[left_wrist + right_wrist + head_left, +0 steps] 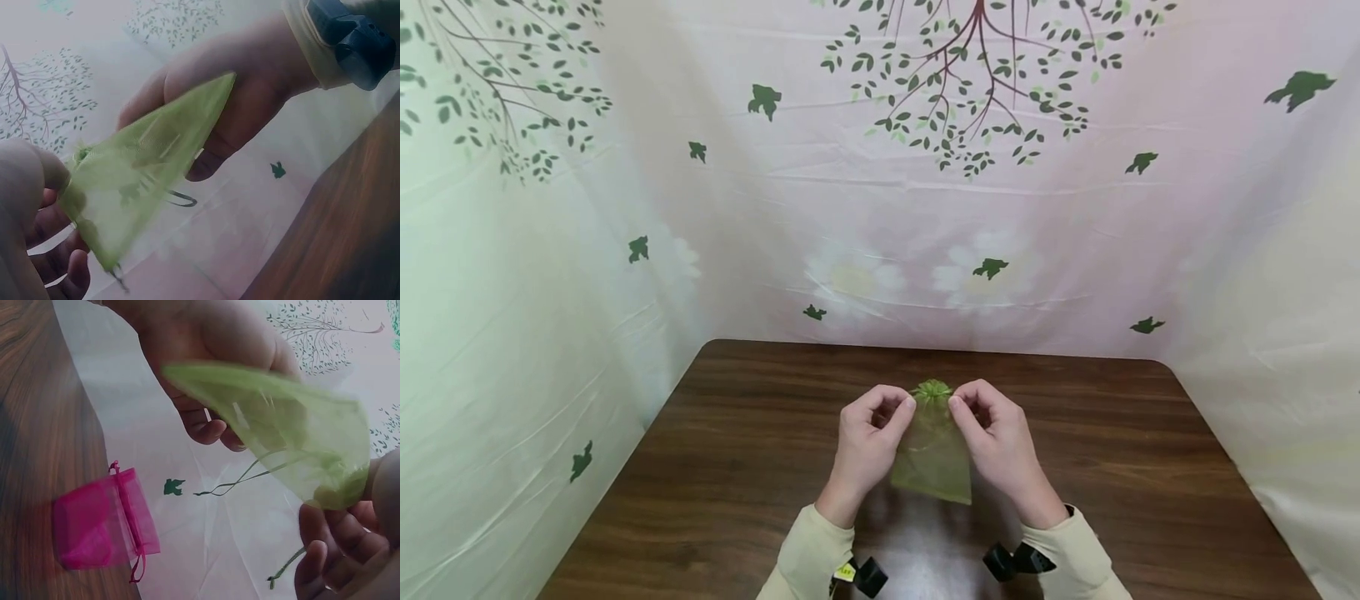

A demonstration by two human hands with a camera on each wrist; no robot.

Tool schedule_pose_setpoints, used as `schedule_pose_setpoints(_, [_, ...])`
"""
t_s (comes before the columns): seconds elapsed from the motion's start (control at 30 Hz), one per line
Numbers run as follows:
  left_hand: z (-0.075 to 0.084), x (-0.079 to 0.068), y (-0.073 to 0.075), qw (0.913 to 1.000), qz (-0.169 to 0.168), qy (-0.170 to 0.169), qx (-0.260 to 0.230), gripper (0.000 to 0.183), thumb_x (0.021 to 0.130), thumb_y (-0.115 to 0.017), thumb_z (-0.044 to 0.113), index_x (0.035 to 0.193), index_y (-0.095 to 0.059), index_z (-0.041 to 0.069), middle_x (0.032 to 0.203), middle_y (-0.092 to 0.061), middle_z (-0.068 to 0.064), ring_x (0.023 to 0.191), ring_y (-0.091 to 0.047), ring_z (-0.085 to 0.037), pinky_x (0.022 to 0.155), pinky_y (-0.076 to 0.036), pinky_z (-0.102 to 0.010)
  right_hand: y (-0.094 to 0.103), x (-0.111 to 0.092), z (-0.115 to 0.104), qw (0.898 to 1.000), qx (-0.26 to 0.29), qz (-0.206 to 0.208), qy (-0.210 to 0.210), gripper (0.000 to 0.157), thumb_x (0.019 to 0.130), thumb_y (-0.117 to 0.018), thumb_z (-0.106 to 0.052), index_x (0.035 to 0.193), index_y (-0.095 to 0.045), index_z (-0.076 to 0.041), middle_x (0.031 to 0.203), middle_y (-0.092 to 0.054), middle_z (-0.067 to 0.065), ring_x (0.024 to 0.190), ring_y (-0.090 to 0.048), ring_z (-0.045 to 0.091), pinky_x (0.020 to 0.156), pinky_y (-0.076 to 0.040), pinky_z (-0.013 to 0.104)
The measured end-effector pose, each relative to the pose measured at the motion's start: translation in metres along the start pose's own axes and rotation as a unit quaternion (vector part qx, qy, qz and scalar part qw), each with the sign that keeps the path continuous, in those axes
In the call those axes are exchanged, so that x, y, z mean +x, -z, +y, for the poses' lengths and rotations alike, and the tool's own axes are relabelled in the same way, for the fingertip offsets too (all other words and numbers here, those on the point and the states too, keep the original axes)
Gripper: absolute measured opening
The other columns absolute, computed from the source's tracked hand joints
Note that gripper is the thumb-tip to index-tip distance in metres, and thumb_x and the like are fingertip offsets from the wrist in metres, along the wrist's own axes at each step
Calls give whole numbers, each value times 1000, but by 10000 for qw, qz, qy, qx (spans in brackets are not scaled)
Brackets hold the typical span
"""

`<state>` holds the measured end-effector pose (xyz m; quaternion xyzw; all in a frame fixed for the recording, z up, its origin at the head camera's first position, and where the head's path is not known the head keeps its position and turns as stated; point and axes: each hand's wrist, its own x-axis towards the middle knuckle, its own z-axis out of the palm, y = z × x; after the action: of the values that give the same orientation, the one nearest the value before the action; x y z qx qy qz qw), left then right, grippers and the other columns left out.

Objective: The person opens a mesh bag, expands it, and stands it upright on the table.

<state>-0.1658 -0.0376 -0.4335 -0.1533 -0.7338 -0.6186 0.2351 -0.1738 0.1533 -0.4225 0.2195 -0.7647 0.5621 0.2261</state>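
A sheer green drawstring pouch (932, 467) hangs between my two hands, its gathered ruffled top uppermost in the head view. My left hand (867, 440) pinches it at the left of the gathered neck between thumb and forefinger. On the other side, the thumb and forefinger of my right hand (1006, 442) pinch the neck's right edge. Thin dark green cords (240, 478) dangle from the pouch in the right wrist view. Whether the fingertips grip cord or fabric is hard to tell. Through the thin fabric no contents can be made out clearly.
A pink drawstring pouch (90, 519) shows in the right wrist view against the dark wooden table (760, 417). White cloth (887, 217) printed with branches, leaves and birds hangs behind the table and at both sides. Each wrist carries a small black camera (871, 577).
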Motion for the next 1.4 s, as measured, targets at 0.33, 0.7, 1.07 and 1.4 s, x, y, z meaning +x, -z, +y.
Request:
schedule_pose_setpoints(0.33, [-3,1,3,9953,-352,-726,528,7,99,-75,16,105,-78,14,86,-75,1,69,-66,-12,58,-56,-27,4,1,2,9992,-30,-390,-115,5,99,-71,-3,102,-72,-7,77,-69,-4,65,-59,10,58,-49,23])
schedule_pose_setpoints(0.7, [-4,3,0,9947,-305,-692,700,5,100,-73,14,97,-76,14,84,-73,2,67,-63,-9,59,-55,-26,3,1,2,9989,-161,-421,-155,1,101,-69,-5,101,-68,-5,82,-63,-3,67,-56,10,58,-48,24])
schedule_pose_setpoints(1.07, [-3,3,1,9964,-72,-596,595,7,101,-72,13,95,-76,15,83,-72,2,65,-63,-11,58,-54,-26,-2,0,4,9982,-319,-384,-330,8,103,-66,-6,100,-66,-14,85,-64,-3,72,-57,11,64,-48,24])
schedule_pose_setpoints(1.4, [-4,2,1,9984,-75,-420,360,9,103,-71,18,97,-75,13,76,-69,0,58,-64,-12,53,-55,-29,0,0,5,9973,-330,-235,-614,8,104,-63,-7,99,-66,-13,87,-65,1,75,-58,12,66,-48,25])
